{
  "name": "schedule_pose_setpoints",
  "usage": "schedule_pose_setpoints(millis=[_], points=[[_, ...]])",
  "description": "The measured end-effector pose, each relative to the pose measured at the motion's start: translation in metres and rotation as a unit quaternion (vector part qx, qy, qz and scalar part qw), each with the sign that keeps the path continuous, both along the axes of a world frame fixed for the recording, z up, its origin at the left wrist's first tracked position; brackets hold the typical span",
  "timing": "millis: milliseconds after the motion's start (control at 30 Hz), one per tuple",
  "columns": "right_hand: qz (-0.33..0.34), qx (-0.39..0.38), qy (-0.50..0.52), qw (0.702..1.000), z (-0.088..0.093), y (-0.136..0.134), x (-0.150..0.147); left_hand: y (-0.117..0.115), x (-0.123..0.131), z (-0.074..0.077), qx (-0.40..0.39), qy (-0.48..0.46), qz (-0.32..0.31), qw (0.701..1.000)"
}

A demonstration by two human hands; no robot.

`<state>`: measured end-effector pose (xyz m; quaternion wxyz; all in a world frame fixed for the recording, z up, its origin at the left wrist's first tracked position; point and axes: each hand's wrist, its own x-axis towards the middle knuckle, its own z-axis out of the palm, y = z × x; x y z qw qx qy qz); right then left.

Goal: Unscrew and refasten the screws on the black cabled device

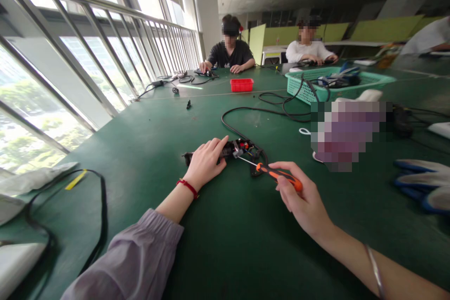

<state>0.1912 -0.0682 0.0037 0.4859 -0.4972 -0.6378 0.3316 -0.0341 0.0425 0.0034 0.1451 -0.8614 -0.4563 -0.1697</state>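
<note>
A black corded device [230,149] with wires and small parts exposed at its right end lies on the green table. My left hand [208,159] is closed over its body and presses it to the tabletop. In my right hand [298,194] is a screwdriver [281,176] with an orange and black handle. Its thin metal shaft points left, and the tip is at the exposed end of the device; whether it sits in a screw is too small to tell. A black piece [258,168] lies just below the exposed wires.
A teal basket [304,91] holding tools and cables stands back right, a red tray [242,85] farther back. A black cable [242,108] loops behind the device. Blue-and-white gloves [425,183] lie right; a black strap [103,206] lies left. Other people work across the table.
</note>
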Motion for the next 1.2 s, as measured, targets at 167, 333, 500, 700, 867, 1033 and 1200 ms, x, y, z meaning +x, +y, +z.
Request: schedule_pose_setpoints(millis=[167,333,500,700,867,1033,1200], points=[[-0.008,-0.033,-0.007,0.999,-0.001,0.002,0.002,0.002,0.001,-0.002,0.009,-0.008,0.029,1.0],[0.045,-0.068,-0.049,0.996,0.001,0.01,0.01,0.005,0.002,-0.001,0.0,0.002,0.057,0.998],[-0.005,-0.063,-0.015,0.998,-0.001,0.017,0.02,0.005,0.003,0.001,-0.009,0.012,0.054,0.998],[-0.009,-0.069,0.01,0.998,-0.005,0.02,0.021,0.006,0.002,0.0,-0.005,0.011,0.049,0.999],[-0.002,-0.062,0.013,0.998,-0.007,0.019,0.02,0.008,0.001,-0.002,-0.001,0.008,0.047,0.999],[-0.007,-0.109,0.051,0.993,-0.008,0.019,0.018,0.006,0.001,-0.002,-0.002,0.006,0.035,0.999],[-0.062,-0.036,0.054,0.996,-0.008,0.02,0.017,0.005,0.0,-0.001,0.003,0.003,0.026,1.0]])
